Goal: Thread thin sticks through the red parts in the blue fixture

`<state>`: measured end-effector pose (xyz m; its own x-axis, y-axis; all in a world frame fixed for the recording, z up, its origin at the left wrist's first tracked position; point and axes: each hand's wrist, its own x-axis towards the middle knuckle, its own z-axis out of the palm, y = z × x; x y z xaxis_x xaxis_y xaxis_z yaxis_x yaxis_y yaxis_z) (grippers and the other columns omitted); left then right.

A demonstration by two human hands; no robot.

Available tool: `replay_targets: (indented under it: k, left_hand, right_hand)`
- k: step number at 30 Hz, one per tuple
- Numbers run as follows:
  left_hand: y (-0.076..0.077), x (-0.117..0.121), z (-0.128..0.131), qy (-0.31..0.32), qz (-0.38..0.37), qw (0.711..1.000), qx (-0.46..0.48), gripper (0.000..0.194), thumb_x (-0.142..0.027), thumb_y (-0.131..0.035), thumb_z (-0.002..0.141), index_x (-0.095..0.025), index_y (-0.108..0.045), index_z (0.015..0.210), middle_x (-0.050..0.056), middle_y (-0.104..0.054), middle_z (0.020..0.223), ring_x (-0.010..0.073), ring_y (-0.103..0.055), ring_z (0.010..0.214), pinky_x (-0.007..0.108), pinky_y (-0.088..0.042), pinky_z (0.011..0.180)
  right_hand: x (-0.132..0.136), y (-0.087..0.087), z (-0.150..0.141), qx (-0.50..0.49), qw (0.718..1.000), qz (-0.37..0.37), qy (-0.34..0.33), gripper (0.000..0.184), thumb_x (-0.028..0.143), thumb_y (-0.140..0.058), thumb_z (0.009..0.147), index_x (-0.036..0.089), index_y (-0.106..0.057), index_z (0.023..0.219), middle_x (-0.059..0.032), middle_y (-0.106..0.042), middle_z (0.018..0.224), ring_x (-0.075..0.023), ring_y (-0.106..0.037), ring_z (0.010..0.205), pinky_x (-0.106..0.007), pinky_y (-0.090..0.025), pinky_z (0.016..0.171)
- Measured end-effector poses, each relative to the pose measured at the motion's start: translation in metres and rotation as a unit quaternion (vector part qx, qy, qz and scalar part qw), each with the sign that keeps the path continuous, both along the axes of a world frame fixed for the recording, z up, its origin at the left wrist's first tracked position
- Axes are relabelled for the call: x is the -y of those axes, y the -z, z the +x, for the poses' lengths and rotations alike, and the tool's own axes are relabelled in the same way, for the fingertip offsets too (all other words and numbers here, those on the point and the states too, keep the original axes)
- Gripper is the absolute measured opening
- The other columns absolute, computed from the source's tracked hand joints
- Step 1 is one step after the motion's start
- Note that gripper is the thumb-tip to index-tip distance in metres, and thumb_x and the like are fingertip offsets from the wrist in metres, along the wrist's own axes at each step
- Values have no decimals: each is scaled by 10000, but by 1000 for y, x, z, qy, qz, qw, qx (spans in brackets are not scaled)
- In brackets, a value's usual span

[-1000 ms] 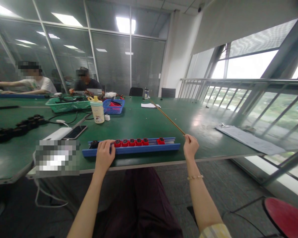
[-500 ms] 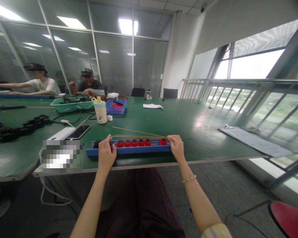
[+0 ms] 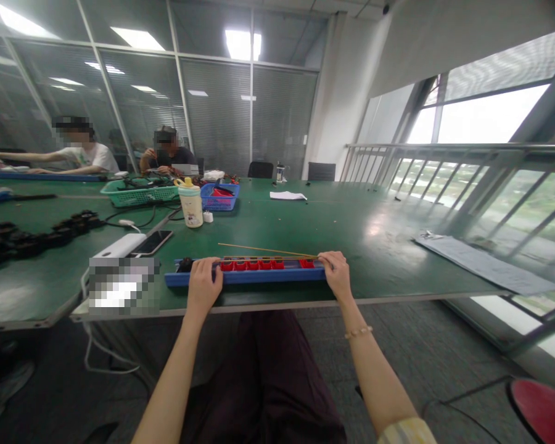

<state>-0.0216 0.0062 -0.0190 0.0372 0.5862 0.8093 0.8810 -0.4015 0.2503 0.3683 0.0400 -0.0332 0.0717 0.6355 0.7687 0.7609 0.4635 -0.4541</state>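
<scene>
Head view: the left hand [image 3: 203, 285] curves over the near side of a blue tray [image 3: 245, 279], just beside a dark piece [image 3: 185, 266] at the tray's left end; whether it grips or only rests, I cannot tell. The right hand [image 3: 337, 275] is narrowly closed at the tray's right end, pinching the end of a thin wooden rod [image 3: 268, 251]. The rod runs left above the tray, slightly tilted.

The long tray sits near the edge of a green table [image 3: 374, 246] and holds a row of red blocks [image 3: 253, 265], five close together and one set apart to the right.

Farther back, a blue basket [image 3: 219, 205] holds red pieces, and a green basket [image 3: 139, 196] holds dark cables. Between the green basket and the tray stands a cream bottle [image 3: 190, 209] with a yellow cap. Left of the tray, a phone [image 3: 152, 242] lies against a white power bank [image 3: 118, 245]. Two seated people [image 3: 166, 151] work at the table's far end.
</scene>
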Motion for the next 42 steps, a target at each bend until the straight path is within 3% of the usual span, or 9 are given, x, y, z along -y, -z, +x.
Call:
replay_targets:
  k: [3,6,36,42]
  left_hand:
    - [0,0,0,-10,-6,1000,-8,210,-246,-433,917,-172,-605,1012,102,-646,997,261,-539,1008,418,-446,964]
    - [0,0,0,-14,-3,1000,-13,217,-241,-434,919,-176,-615,1020,100,-641,1015,261,-537,1018,414,-441,970]
    - [-5,4,3,32,26,999,-33,269,-187,-459,917,-209,-652,1103,81,-634,1088,233,-541,1035,401,-448,977]
    - [-4,2,3,18,13,998,-58,396,-192,-436,910,-189,-591,1274,115,-609,1136,257,-505,1077,429,-427,1011]
  right_hand:
    - [-4,4,2,-4,998,62,-28,276,364,-514,953,217,-725,853,-73,-732,909,-232,-619,904,-387,-425,872]
    - [-7,8,4,2,996,78,-37,251,348,-534,949,220,-729,855,-63,-736,891,-230,-619,883,-391,-424,855]
    - [-8,8,3,-7,998,60,-24,248,354,-542,945,230,-742,866,-55,-752,922,-235,-634,914,-401,-411,879]
    - [-7,7,3,-11,998,52,-25,250,354,-538,947,231,-743,871,-52,-754,931,-234,-632,922,-398,-404,890]
